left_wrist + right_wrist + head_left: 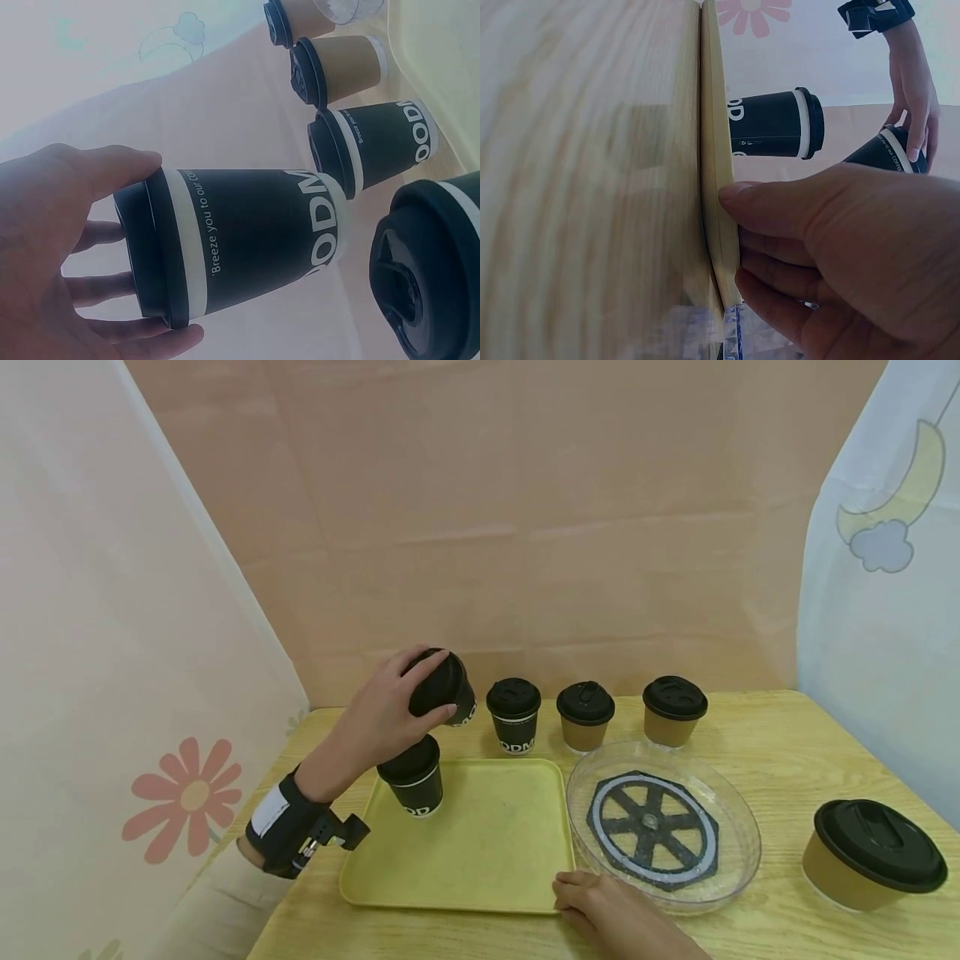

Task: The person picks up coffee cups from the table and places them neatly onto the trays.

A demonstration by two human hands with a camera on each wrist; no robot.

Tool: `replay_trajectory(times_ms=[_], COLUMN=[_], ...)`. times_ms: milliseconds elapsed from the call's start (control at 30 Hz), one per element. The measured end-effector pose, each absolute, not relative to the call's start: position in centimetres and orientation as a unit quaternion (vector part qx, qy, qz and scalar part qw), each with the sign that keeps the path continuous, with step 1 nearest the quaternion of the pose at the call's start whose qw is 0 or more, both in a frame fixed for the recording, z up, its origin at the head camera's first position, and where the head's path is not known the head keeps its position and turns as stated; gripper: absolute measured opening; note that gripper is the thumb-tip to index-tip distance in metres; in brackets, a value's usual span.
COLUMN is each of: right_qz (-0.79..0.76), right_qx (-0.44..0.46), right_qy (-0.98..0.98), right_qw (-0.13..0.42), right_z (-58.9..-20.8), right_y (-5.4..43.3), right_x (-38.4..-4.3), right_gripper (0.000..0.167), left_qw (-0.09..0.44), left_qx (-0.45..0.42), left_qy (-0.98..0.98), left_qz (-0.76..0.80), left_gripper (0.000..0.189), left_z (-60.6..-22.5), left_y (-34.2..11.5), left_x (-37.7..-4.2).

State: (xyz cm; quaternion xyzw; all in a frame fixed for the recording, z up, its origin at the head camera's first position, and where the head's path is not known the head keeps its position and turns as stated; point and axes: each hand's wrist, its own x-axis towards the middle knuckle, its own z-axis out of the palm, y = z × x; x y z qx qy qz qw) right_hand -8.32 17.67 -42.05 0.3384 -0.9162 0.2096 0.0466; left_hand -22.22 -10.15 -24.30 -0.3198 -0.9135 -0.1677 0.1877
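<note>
My left hand (386, 706) holds a black paper coffee cup (255, 232) by its lid, fingers and thumb spread round the rim. The cup is tilted in the air, above and behind another black lidded cup (417, 789). That second cup stands upright on the left part of a yellow tray (487, 852). At the tray's near right corner, my right hand (611, 910) grips the edge, thumb and bent fingers against it, as the right wrist view shows.
Behind the tray stand a black cup (514, 718) and two brown cups with black lids, one in the middle (585, 718) and one farther right (673, 714). A clear round dish (738, 868) with a dark wheel-like pattern adjoins the tray. A brown lidded bowl (847, 877) sits far right.
</note>
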Motion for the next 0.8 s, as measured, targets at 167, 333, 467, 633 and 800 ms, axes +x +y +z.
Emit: replay_trajectory(times_ms=[167, 333, 467, 633, 800], right_qz=[0.206, 0.203, 0.199, 0.198, 0.205], right_qx=[0.339, 0.339, 0.339, 0.337, 0.339], right_qy=[-0.917, -0.918, -0.918, -0.919, -0.917], right_qw=[0.044, 0.049, 0.053, 0.043, 0.045], right_z=[-42.1, -42.1, -42.1, -42.2, -42.3], right_y=[17.7, 17.7, 17.7, 17.7, 17.8], right_x=[-8.3, -8.3, -8.4, -8.4, -8.4], right_gripper=[0.010, 0.010, 0.010, 0.008, 0.010], left_qw=[0.195, 0.201, 0.205, 0.206, 0.211], left_qx=[-0.326, -0.337, -0.343, -0.351, -0.362], left_qy=[-0.910, -0.905, -0.902, -0.900, -0.895], left_qz=[-0.167, -0.167, -0.164, -0.156, -0.149], left_gripper=[0.068, 0.069, 0.068, 0.067, 0.068], left_z=[-24.3, -24.3, -24.4, -24.7, -25.0], left_y=[-10.2, -10.2, -10.2, -10.1, -10.1], left_x=[-21.6, -20.7, -20.1, -19.5, -19.0])
